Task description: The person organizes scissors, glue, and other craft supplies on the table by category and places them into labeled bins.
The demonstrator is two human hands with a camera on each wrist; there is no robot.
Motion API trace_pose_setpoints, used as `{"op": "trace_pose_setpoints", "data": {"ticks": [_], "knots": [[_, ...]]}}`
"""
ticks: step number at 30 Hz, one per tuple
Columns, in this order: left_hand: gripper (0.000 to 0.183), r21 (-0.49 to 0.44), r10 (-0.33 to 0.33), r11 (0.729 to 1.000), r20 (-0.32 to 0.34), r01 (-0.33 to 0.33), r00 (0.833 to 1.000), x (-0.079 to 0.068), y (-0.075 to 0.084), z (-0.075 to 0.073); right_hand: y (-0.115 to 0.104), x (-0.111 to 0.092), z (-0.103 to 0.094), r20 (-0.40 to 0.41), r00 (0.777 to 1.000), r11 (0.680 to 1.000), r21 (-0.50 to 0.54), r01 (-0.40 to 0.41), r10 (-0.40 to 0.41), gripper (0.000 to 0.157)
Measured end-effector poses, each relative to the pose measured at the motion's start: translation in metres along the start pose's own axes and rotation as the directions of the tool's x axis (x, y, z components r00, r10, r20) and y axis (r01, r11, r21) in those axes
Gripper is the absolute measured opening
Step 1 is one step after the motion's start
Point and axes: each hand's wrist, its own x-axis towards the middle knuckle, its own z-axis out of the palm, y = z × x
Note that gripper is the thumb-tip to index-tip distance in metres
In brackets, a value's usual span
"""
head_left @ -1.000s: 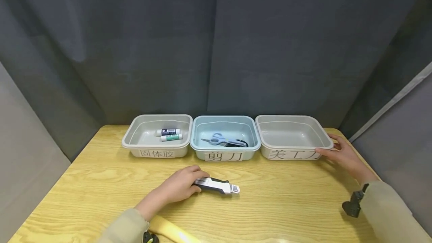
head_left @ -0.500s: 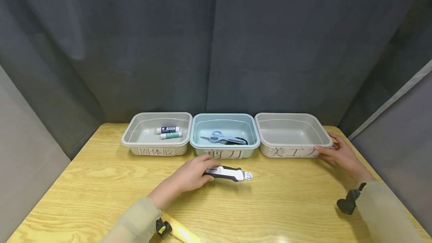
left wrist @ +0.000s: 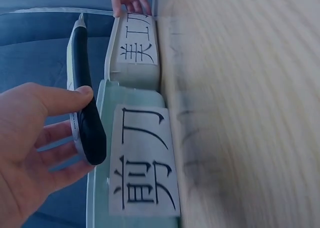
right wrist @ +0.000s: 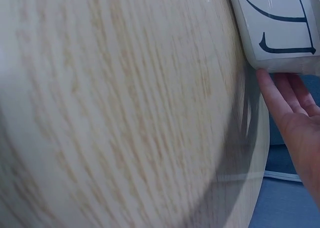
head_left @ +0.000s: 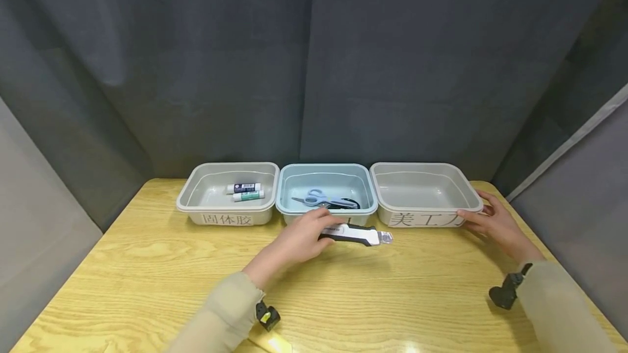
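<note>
In the head view my left hand (head_left: 304, 236) grips a white-and-black utility knife (head_left: 355, 235) by its rear end, and the clear tip points right. The knife is in front of the light blue bin (head_left: 324, 166), overlapping its label. In the left wrist view, the thumb presses the black side of the knife's handle and fingers support it from behind. My right hand (head_left: 497, 225) touches the front right corner of the right grey bin (head_left: 385, 217), thumb at the front, other fingers along the end wall. The right wrist view shows those fingers (right wrist: 275, 93) fairly straight.
Inside the blue bin lie scissors (head_left: 333, 201) with light blue handles and a black-handled item. The left grey bin (head_left: 196, 217) holds two glue sticks (head_left: 248, 196). A yellow object (head_left: 277, 343) lies partly hidden under the left forearm. A dark curtain (head_left: 314, 70) hangs behind.
My left hand has carried the utility knife right and away from the body, up to the blue bin's front. More of the yellow object is covered. The right hand stays at the bin's corner.
</note>
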Motion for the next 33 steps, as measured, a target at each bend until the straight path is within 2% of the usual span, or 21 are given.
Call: {"op": "trace_pose_setpoints", "data": {"ticks": [7, 9, 12, 14, 19, 21, 22, 28, 33], "knots": [[0.041, 0.004, -0.03, 1.0, -0.038, 0.03, 0.999, 0.019, 0.005, 0.008, -0.025, -0.014, 0.012, 0.022, 1.0, 0.997, 0.073, 0.02, -0.022, 0.078], [0.04, -0.003, -0.041, 0.999, -0.053, 0.041, 0.998, 0.023, 0.006, 0.009, -0.028, -0.015, 0.014, 0.016, 1.0, 0.992, 0.122, 0.024, -0.026, 0.075], [0.04, -0.015, -0.051, 0.999, -0.079, 0.05, 0.996, 0.029, 0.007, 0.01, -0.029, -0.016, 0.015, 0.022, 0.999, 0.994, 0.1, 0.042, -0.045, 0.073], [0.039, -0.019, -0.058, 0.998, -0.086, 0.056, 0.995, 0.034, 0.008, 0.009, -0.029, -0.016, 0.016, 0.024, 0.998, 0.991, 0.123, 0.055, -0.058, 0.071], [0.038, -0.006, -0.065, 0.998, -0.068, 0.064, 0.996, 0.049, 0.012, 0.004, -0.028, -0.015, 0.015, 0.041, 0.997, 0.987, 0.15, 0.061, -0.068, 0.07], [0.038, 0.003, -0.068, 0.998, -0.054, 0.069, 0.996, 0.055, 0.014, 0.002, -0.026, -0.013, 0.014, 0.045, 0.997, 0.989, 0.141, 0.051, -0.058, 0.072], [0.038, 0.004, -0.072, 0.997, -0.048, 0.072, 0.996, 0.058, 0.015, 0.001, -0.024, -0.012, 0.013, 0.058, 0.997, 0.993, 0.105, 0.05, -0.056, 0.074], [0.039, 0.028, -0.102, 0.994, -0.015, 0.103, 0.995, 0.077, 0.019, 0.001, -0.011, -0.003, 0.005, 0.022, 1.0, 0.997, 0.078, 0.006, -0.008, 0.072], [0.04, 0.051, -0.123, 0.991, -0.004, 0.123, 0.992, 0.093, 0.019, 0.004, -0.011, -0.004, 0.005, 0.04, 0.998, 0.994, 0.105, 0.034, -0.039, 0.073]]}}
